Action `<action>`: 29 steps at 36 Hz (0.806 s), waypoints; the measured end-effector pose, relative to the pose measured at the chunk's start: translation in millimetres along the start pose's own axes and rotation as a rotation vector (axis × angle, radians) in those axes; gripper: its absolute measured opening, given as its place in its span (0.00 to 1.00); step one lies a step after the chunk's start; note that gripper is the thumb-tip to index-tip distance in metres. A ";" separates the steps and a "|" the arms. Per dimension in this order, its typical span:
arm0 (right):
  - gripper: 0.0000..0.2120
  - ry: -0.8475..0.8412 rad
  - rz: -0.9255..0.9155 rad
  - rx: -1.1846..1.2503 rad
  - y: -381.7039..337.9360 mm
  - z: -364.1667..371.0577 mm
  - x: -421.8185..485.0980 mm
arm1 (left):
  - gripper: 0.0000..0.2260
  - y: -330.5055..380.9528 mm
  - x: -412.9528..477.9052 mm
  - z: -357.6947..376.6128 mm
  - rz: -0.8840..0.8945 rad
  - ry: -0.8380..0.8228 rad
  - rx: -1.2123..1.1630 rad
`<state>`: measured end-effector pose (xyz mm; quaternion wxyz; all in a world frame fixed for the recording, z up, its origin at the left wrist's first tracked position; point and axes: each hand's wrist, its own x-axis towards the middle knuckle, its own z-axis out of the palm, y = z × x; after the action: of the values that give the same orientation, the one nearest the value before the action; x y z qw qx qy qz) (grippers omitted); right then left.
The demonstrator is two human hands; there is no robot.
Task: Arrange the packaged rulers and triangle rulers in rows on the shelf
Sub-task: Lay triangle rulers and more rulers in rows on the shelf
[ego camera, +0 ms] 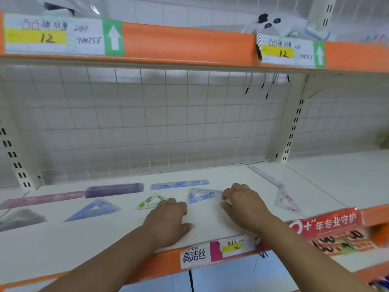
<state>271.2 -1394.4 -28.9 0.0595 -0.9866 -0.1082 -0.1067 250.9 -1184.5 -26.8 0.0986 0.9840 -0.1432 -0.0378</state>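
On the white shelf (210,224) lie a pink ruler (42,199), a dark purple ruler (114,189) and a light blue ruler (179,184) in a back row. In front of them lie a blue triangle ruler (93,209), a green triangle ruler (150,202) and a blue-printed clear triangle ruler (201,196). My right hand (242,204) pinches the right corner of that clear triangle. My left hand (168,220) rests curled on the shelf, its fingers touching the green triangle's right edge. A clear ruler (266,177) and a pink-printed triangle (287,202) lie to the right.
A pile of packaged items (21,219) sits at the far left of the shelf. A wire grid (147,123) backs the shelf. An upper orange-edged shelf (189,43) with price labels hangs above. A red promotional sign (328,230) clips to the shelf's front right edge.
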 end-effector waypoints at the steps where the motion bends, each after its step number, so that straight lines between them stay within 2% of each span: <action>1: 0.16 0.001 0.011 -0.004 -0.4 -2.1 -5.8 | 0.20 2.7 0.5 0.4 0.015 0.005 -0.006; 17: 0.16 -0.004 0.137 -0.036 37.4 -21.7 -67.0 | 0.19 51.5 4.1 11.5 0.158 -0.036 -0.007; 29: 0.15 -0.013 0.137 -0.012 139.2 -25.3 -52.6 | 0.20 125.6 52.8 19.9 0.117 -0.024 -0.009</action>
<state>247.5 -1543.4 -29.3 0.0601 -0.9927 -0.0401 -0.0968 264.8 -1321.4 -22.9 0.1032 0.9730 -0.2016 -0.0443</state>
